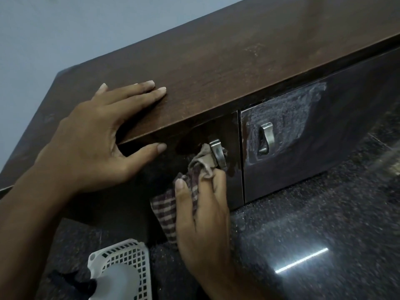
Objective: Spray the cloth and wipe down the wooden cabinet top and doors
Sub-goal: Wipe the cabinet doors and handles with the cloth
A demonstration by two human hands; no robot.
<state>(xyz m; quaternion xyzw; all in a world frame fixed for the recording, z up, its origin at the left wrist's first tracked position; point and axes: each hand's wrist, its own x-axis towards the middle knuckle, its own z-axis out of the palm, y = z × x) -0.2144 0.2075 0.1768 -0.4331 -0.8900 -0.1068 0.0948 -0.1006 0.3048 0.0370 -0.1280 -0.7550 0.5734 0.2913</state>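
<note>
Nearest, at 7 o'clock in the view, a blurry spray bottle [115, 282] is sitting in front of a white plastic basket [129, 256] on the dark speckled floor [303, 234]. At 6 o'clock my right hand [201, 215] is gripping the striped cloth [173, 206], fingers curled round the bunched fabric and thumb lying along it. I am pressing the cloth's tip against the metal handle [217, 153] of the left door [229, 182], near the centre; the loose end is hanging toward 7 o'clock. At 9 o'clock my left hand [97, 135] is resting flat on the front edge of the cabinet top [238, 57], fingers straight and spread narrow, thumb reaching under the edge and touching the door face, holding nothing. At 3 o'clock of the cloth, the right door [313, 161] is showing a hazy patch around its own handle [265, 137]. Farthest, at 11 o'clock, a pale wall [43, 29] is standing behind the top.
</note>
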